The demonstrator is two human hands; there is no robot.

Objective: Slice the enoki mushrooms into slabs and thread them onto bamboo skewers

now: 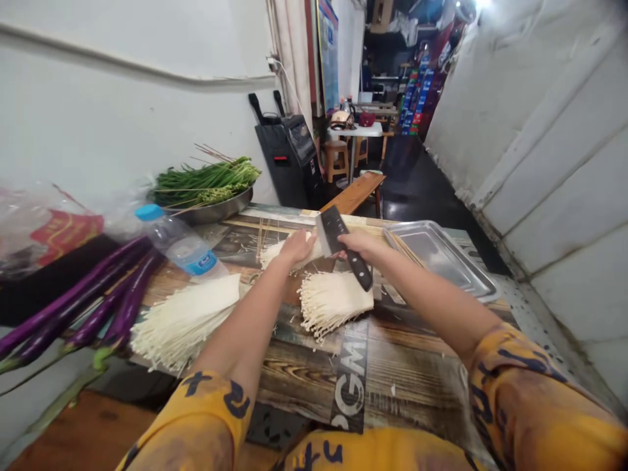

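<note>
In the head view my right hand (pixel 362 242) grips a kitchen knife (pixel 360 269) with a dark blade and a black riveted handle. Its blade reaches over the end of a bunch of enoki mushrooms (pixel 273 254) at the back of the table. My left hand (pixel 297 247) rests on that bunch, fingers pressed round it and partly hidden. A second enoki bunch (pixel 336 297) lies nearer me, below the knife handle. On the left, beside my forearm, spreads a larger enoki bunch (pixel 189 317).
Purple eggplants (pixel 130 297) and a water bottle (pixel 184 245) lie on the left. Behind them stands a metal bowl (pixel 220 208) of skewered greens (pixel 206 183). A metal tray (pixel 441 258) with sticks sits on the right. Beyond the wood-patterned table (pixel 294 379) are a black speaker (pixel 292 157) and a bench (pixel 356 191).
</note>
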